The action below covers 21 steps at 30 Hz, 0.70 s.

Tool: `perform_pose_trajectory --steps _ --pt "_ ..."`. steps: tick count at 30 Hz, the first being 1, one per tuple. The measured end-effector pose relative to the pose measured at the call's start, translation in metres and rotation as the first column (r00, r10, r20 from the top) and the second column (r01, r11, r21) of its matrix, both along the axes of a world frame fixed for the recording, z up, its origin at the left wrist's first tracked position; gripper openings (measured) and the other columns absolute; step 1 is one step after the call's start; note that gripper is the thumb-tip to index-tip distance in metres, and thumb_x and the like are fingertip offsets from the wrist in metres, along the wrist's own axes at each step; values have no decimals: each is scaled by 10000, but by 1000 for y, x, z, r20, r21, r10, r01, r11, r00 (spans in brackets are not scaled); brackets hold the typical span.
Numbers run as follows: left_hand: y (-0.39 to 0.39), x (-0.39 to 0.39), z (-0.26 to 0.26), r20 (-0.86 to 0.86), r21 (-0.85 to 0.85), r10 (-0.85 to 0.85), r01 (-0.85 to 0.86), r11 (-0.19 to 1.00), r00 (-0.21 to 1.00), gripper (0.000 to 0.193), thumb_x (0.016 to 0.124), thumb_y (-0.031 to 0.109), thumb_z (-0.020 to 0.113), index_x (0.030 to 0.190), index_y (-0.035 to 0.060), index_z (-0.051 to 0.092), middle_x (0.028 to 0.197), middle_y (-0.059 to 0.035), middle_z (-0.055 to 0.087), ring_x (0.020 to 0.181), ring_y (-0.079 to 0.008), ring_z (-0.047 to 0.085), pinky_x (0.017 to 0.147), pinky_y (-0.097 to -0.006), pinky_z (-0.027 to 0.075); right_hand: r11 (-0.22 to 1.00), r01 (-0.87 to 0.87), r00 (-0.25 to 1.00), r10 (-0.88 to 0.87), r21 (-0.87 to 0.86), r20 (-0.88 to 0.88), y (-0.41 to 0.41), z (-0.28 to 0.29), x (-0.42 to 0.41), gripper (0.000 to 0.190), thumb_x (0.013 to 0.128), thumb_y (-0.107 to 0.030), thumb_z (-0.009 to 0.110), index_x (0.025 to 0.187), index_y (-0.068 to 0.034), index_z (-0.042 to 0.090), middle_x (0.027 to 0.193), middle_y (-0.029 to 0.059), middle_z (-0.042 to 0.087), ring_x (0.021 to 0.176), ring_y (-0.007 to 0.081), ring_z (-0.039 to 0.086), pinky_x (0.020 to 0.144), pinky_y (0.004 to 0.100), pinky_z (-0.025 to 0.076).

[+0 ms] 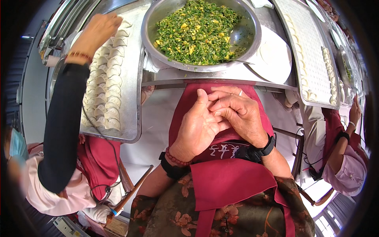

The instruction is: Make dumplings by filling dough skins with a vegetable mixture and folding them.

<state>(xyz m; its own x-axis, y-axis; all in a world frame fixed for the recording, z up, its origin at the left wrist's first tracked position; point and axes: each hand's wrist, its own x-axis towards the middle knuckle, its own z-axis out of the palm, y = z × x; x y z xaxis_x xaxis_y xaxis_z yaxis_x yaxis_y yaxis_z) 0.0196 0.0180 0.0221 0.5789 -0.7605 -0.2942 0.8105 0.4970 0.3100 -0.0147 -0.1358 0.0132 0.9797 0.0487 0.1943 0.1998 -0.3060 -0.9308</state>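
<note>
Over my lap my left hand (197, 129) is turned palm up, its thumb apart and its palm bare. My right hand (245, 114), with a ring on one finger, bends its spread fingers over the left fingers and touches them. I see nothing held in either hand; the left fingertips are partly covered. Beyond the hands, on the metal table, stands a steel bowl (256, 35) of chopped green filling with yellow bits (195, 32). A metal utensil handle (243, 62) sticks out over its rim. Right of the bowl lies a white round plate or board (276, 63).
A metal tray (132, 97) at left carries rows of dumplings (114, 80); a co-worker's hand (99, 32) reaches over it. Another tray (315, 56) with dumplings along its sides lies at right, near a second co-worker's arm (340, 145). The table edge (219, 80) runs before me.
</note>
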Motion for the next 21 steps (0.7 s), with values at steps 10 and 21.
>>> perform_pose_trajectory --steps 10,21 --pt "-1 -1 -5 -47 -37 60 -62 997 997 703 1023 571 306 1378 -29 395 1346 -140 502 1239 -245 510 1099 -485 381 985 59 997 -51 161 -55 -5 -5 -1 157 827 -40 706 975 -64 755 1157 83 708 1229 254 579 1022 398 453" --pt "2 -3 -15 -78 45 110 -107 993 991 372 1063 304 398 1274 22 518 1287 -121 555 1262 -252 502 1103 -488 384 952 134 989 -112 275 -94 0 3 0 206 834 -99 725 1036 -62 749 1170 98 703 1326 272 500 1079 399 406"
